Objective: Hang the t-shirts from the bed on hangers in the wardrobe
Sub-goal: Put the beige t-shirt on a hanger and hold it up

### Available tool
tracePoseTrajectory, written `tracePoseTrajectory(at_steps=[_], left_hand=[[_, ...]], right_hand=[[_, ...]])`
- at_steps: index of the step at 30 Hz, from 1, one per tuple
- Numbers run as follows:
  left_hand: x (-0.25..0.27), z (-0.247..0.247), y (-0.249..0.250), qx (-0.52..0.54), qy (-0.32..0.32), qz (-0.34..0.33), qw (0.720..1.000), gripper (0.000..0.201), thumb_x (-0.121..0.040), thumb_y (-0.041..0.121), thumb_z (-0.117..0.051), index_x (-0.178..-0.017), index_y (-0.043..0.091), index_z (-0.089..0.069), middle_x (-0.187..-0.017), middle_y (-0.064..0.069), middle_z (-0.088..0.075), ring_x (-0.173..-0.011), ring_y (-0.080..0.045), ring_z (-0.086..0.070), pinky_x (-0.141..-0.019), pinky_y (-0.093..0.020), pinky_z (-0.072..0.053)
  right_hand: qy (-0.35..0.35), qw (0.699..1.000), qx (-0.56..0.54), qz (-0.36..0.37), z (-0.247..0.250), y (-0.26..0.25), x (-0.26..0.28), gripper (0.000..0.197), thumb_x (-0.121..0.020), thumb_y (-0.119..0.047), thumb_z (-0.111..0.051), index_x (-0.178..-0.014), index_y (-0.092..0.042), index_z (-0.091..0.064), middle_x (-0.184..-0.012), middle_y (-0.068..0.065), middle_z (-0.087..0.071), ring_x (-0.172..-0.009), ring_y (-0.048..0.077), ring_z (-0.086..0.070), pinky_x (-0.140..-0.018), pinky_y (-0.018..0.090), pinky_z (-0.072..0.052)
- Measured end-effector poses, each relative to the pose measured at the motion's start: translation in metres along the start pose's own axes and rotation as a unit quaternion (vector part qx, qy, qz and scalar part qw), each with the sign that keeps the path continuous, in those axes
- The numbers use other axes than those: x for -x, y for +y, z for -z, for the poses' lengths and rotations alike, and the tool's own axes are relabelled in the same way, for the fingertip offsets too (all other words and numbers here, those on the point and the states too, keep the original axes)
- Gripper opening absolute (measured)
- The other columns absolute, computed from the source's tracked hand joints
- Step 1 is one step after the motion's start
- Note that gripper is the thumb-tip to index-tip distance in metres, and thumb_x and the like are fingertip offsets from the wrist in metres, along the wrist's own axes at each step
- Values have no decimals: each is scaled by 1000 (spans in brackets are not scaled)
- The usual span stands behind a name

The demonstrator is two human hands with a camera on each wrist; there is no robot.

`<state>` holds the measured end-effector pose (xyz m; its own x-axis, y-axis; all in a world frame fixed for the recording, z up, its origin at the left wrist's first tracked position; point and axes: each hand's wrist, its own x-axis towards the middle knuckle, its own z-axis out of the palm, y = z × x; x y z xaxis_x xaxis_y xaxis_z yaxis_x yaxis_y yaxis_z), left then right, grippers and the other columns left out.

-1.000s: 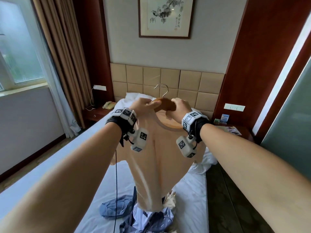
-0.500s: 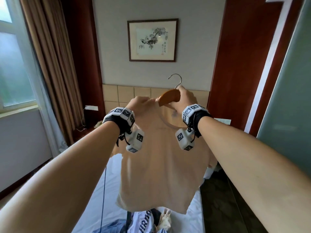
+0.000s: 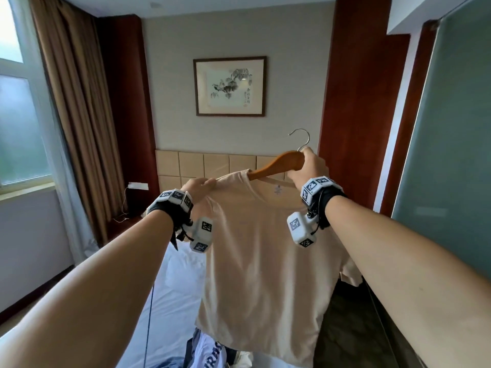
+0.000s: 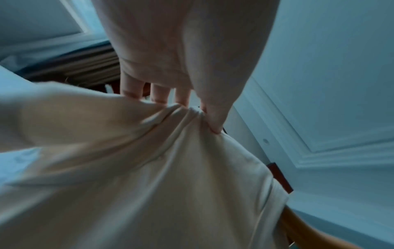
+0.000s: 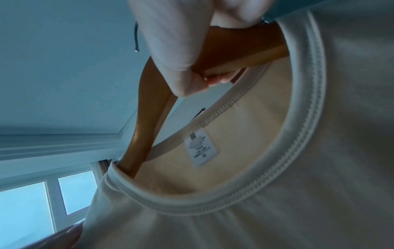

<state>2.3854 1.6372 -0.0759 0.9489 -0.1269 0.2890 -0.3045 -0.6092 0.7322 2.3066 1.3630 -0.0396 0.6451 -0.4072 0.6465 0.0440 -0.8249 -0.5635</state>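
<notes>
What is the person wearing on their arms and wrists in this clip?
Both forearms are bare, no sleeves. Each wrist has a black strap carrying white cube-like blocks with black square markers, and a white camera unit below it. A thin dark cable hangs under the left arm.

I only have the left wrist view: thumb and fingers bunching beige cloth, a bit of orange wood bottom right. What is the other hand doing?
Observer: The right hand grips the orange wooden hanger at its neck, just below the metal hook.
Operator: Is the hanger inside the shirt?
Observer: Partly. In the right wrist view one hanger arm runs down through the ribbed collar of the beige t-shirt and under the shoulder fabric.
Operator: Which part is my hand holding?
Observer: The left hand pinches the shirt's shoulder seam, pulled out sideways from the collar.
Operator: More shirts left?
Observer: Yes, a crumpled pile of clothes lies on the white bed below the shirt's hem.
</notes>
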Motion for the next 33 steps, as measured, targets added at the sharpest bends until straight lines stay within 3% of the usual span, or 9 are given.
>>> tracePoseTrajectory(at_steps=[2,5,11,16,21,24,26,30,33], left_hand=[[12,-9,3,31,11,8,999,28,-97,33,-54,-113,18,-71,-101,-6,-68,-89,-22,-61,-74,-29,-45],[25,-20,10,64,72,13,995,24,-91,40,-60,-103,26,-75,-96,-2,-72,-87,-22,-65,-74,-27,-49],[51,-31,31,91,145,77,982,24,-90,36,-60,-101,21,-76,-86,-5,-69,-82,-25,-65,-70,-26,-46],[66,-33,52,87,121,47,988,23,-91,28,-57,-99,17,-75,-93,-8,-70,-88,-26,-64,-74,-28,-46],[78,-43,72,86,13,-49,995,22,-93,36,-59,-94,20,-74,-95,-6,-72,-91,-22,-64,-85,-34,-51],[86,-43,75,55,7,-85,995,18,-94,31,-61,-97,19,-74,-93,-4,-70,-87,-18,-62,-78,-28,-49],[90,-37,73,31,23,-91,995,19,-94,31,-60,-97,20,-76,-92,-3,-70,-85,-16,-62,-75,-24,-45],[95,-25,70,44,31,-74,996,23,-93,35,-61,-75,25,-72,-74,0,-68,-71,-17,-58,-64,-24,-45],[96,-15,65,78,24,-8,997,30,-94,40,-57,-95,15,-74,-94,-8,-71,-83,-20,-62,-76,-30,-50]], right_hand=[[-6,1000,7,-3,15,8,5,40,-74,-16,-71,-111,-21,-57,-102,4,-69,-91,31,-67,-77,34,-54],[-18,1000,21,-6,32,20,15,40,-75,-17,-71,-112,-20,-56,-101,5,-68,-90,32,-67,-73,31,-51],[-22,999,16,-29,61,40,35,52,-77,-17,-72,-126,-19,-53,-110,7,-68,-97,31,-66,-72,28,-45],[-18,999,6,-28,76,41,45,52,-76,-17,-73,-125,-20,-54,-108,5,-68,-96,31,-66,-72,29,-46],[-25,1000,-7,5,87,34,53,45,-74,-16,-70,-117,-21,-56,-98,2,-68,-87,27,-66,-69,30,-50],[-38,999,-15,22,93,32,56,43,-74,-13,-70,-114,-20,-57,-91,-1,-65,-80,23,-63,-66,27,-46],[-50,998,-22,36,98,31,58,42,-74,-11,-71,-113,-19,-58,-86,-3,-63,-76,20,-61,-65,24,-42],[-60,996,-38,47,106,32,60,36,-74,-10,-73,-107,-19,-60,-75,-9,-58,-73,18,-60,-66,23,-44],[-28,998,-55,20,109,37,58,36,-73,-11,-73,-105,-20,-60,-80,-6,-63,-75,18,-62,-68,25,-48]])
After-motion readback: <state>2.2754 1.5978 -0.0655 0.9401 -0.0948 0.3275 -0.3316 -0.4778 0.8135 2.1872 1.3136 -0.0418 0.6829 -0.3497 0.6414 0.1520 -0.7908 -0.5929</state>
